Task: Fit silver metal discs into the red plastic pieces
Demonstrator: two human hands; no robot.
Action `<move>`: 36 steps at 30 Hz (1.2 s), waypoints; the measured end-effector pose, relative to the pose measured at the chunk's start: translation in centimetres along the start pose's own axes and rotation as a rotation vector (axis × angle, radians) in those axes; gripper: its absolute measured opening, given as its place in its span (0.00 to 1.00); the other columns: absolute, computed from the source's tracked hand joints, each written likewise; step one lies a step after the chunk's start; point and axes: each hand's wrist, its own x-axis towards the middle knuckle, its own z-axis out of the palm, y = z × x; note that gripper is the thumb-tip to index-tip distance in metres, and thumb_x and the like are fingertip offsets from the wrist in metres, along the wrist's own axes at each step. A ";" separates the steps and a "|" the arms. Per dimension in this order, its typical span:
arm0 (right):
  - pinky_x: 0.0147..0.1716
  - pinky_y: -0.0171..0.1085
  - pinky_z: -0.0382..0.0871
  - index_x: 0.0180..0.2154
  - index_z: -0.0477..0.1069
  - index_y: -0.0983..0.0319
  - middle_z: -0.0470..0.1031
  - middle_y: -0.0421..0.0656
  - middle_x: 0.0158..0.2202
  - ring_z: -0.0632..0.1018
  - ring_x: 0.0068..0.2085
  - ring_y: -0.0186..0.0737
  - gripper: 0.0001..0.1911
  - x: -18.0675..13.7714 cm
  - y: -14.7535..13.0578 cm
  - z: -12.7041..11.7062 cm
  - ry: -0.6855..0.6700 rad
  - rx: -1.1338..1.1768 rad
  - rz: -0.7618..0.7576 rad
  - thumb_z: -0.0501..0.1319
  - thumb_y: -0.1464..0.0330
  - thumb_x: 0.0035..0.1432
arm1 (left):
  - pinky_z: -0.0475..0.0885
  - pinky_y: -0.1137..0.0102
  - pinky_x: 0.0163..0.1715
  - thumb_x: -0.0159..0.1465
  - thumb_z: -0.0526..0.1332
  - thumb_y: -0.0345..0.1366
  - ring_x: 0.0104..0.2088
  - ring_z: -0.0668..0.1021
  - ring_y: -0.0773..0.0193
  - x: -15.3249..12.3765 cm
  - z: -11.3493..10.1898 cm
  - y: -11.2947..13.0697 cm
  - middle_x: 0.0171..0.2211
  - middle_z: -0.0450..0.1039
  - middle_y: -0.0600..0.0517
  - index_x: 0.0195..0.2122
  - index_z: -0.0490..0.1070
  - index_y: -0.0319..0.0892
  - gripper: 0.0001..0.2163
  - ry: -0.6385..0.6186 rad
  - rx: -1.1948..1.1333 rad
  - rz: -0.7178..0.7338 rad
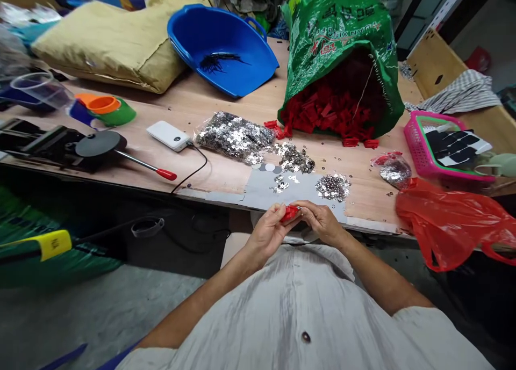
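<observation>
both hands meet just off the near edge of the wooden table [226, 168], the left hand [266, 233] and right hand [323, 223] each pinching one small glossy red plastic piece [290, 213] between curled fingertips. just beyond it, on a grey patch of the tabletop, lies a loose heap of shiny silver metal bits [332, 186]. farther back a crinkled green woven sack [342, 31] slumps open, spilling more blocky red pieces [330, 109].
</observation>
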 end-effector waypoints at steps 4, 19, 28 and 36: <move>0.29 0.33 0.64 0.53 0.71 0.59 0.69 0.36 0.23 0.71 0.25 0.34 0.19 0.7 1.9 -2.0 0.112 -0.054 0.089 0.51 0.58 0.68 | 0.74 0.71 0.36 0.54 0.71 0.41 0.37 0.80 0.62 0.6 -3.6 -1.4 0.32 0.76 0.51 0.27 0.65 0.40 0.16 0.065 0.317 -0.108; 0.48 0.42 0.70 0.52 0.71 0.57 0.76 0.46 0.48 0.76 0.46 0.44 0.17 12.6 9.3 -10.0 0.355 -0.510 0.075 0.51 0.69 0.65 | 0.66 0.59 0.57 0.45 0.67 0.33 0.53 0.75 0.45 5.5 -14.8 -4.4 0.47 0.79 0.45 0.44 0.77 0.40 0.22 0.218 0.969 -0.033; 0.49 0.44 0.70 0.64 0.57 0.50 0.57 0.45 0.66 0.72 0.54 0.50 0.37 28.1 4.3 -5.6 -0.154 -0.902 -0.080 0.64 0.68 0.54 | 0.69 0.55 0.56 0.44 0.67 0.37 0.51 0.77 0.45 6.6 -17.5 -5.7 0.44 0.78 0.47 0.39 0.75 0.43 0.19 0.280 0.856 0.013; 0.48 0.36 0.68 0.64 0.57 0.53 0.65 0.48 0.62 0.72 0.56 0.51 0.50 34.9 3.6 -3.8 -0.493 -0.924 -0.012 0.71 0.73 0.39 | 0.70 0.53 0.56 0.44 0.70 0.40 0.50 0.78 0.44 5.9 -17.5 -5.2 0.42 0.79 0.47 0.36 0.75 0.47 0.16 0.284 0.763 0.027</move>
